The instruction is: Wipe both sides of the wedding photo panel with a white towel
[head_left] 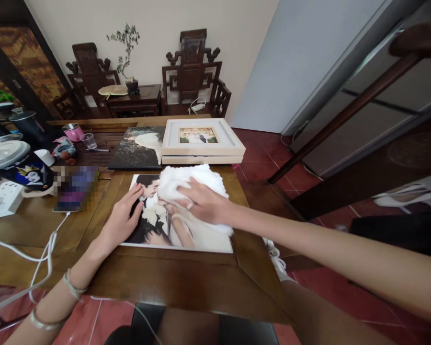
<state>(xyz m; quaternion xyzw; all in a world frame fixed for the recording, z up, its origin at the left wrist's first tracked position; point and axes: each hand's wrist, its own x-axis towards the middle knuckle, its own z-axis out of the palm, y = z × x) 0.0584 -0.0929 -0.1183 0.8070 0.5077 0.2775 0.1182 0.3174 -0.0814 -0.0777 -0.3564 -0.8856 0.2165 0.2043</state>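
Wooden table (pixel 187 282) bears a photo print (pixel 165 230), half hidden beneath right hand (pixel 201 201)'s flat-fingered towel (pixel 187 179); left hand (pixel 124 215) fingers spread.

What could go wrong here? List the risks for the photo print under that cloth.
The right hand presses a white cloth on the photo print; grit in it might scratch the surface. The left hand rests bare fingers on the print and may leave smudges. The white cable nearby could snag a wrist.
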